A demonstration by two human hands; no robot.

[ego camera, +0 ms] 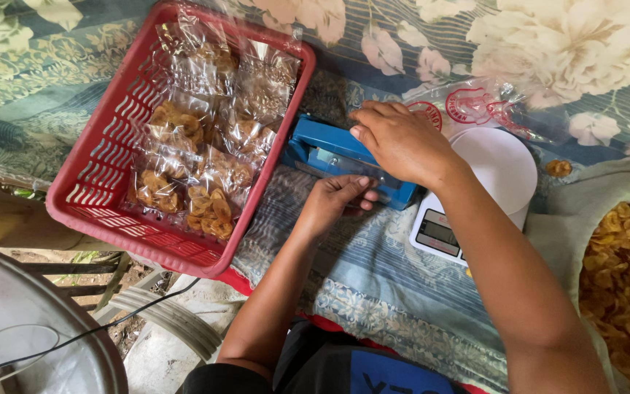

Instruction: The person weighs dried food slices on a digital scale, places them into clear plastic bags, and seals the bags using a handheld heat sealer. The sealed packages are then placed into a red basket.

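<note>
The blue sealer (344,157) lies on the floral cloth (373,270) that covers the tabletop, and everything else is placed from it; the right hand (402,138) lies flat on top of the sealer, fingers extended and pressing down, gripping nothing that shows; the left hand (337,201) sits at the sealer's near edge, fingers curled and pinching what looks like the mouth of a clear bag (370,179), though the film is too thin to see well.

Left of the sealer stands the red basket (96,182), filled with sealed packs of chips (198,168); right of it, just beside, is the white scale (490,190); farther right a heap of loose chips (625,284) rests on a sack; beyond the sealer lies a stack of empty printed bags (475,106).

The likely trouble: the left fingertips are very near the hot bar and could be burnt if the right hand presses while they creep under; a crooked or wrinkled bag mouth would give a leaky seam; pressing too long may melt through the film; the cord (111,321) trailing near the pot (30,335) could snag.
</note>
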